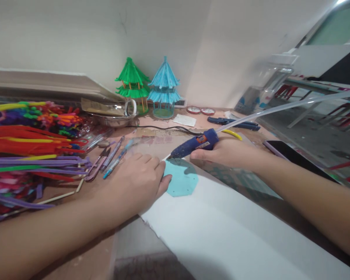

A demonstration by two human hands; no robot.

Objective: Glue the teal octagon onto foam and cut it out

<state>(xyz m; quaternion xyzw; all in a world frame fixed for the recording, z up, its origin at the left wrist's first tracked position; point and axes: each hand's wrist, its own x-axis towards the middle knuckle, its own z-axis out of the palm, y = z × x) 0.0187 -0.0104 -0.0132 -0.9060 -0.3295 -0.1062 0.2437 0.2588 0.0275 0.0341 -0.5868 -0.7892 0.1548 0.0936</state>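
Note:
My right hand [227, 152] grips a blue hot glue gun [194, 144], its nozzle pointing left at the upper edge of a light blue octagonal foam piece [183, 179]. A clear glue stick [280, 107] sticks out of the gun's back toward the right. My left hand [138, 181] rests flat on the table, its fingertips pressing the left edge of the blue piece. The blue piece lies on the corner of a white board [221, 229].
A heap of coloured pipe cleaners [32, 140] fills the left side. Pens and scissors [105, 161] lie beside it. Green [132, 83] and blue [164, 87] pagoda models stand at the back by a metal bowl [113, 118]. A black phone [291, 155] lies on the right.

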